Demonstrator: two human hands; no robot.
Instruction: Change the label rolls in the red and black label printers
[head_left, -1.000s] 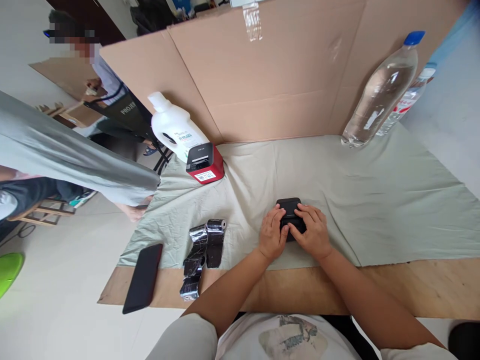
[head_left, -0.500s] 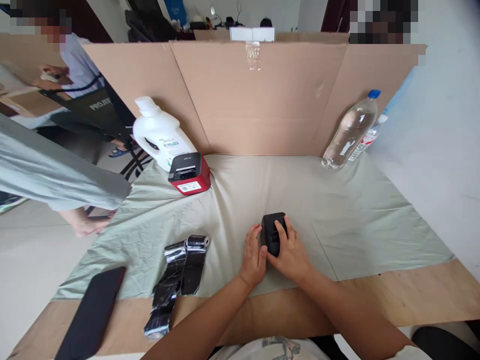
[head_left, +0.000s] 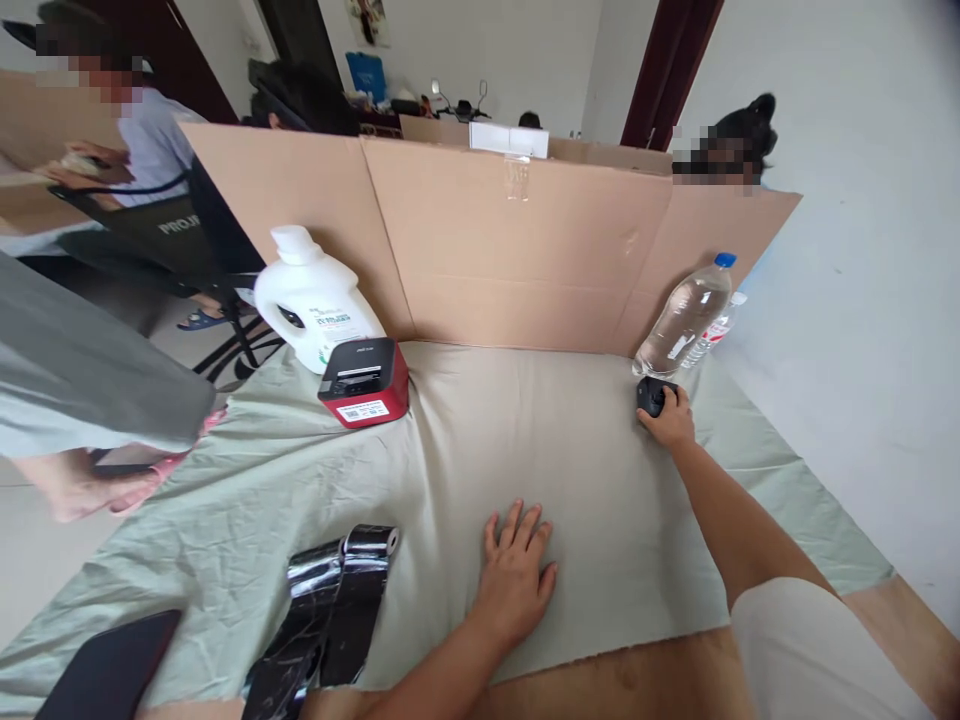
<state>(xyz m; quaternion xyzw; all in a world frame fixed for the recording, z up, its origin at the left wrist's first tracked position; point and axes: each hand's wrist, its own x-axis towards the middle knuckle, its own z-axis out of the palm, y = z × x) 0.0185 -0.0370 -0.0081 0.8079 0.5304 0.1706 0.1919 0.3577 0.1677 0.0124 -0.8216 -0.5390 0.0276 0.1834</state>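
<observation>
My right hand (head_left: 670,417) is stretched far forward and grips a small black box-like device (head_left: 651,396) at the foot of a large clear bottle (head_left: 686,322). Fingers and thumb clasp its sides and partly cover it; I cannot tell its exact kind. My left hand (head_left: 516,580) lies flat on the grey-green cloth (head_left: 480,440), fingers spread, holding nothing. To the left of that hand are unrolled black shiny ribbon rolls (head_left: 352,590).
A red and black printer (head_left: 365,383) stands before a white jug (head_left: 319,305) at left. A smaller bottle (head_left: 712,335) leans behind the large one. Cardboard (head_left: 517,260) walls the back. A dark phone-like slab (head_left: 112,665) lies front left. People are beyond the table.
My right hand has carried the black device from the middle to the back right, beside the bottles. My left hand has come off the device and spread flat on the cloth. The view has shifted.
</observation>
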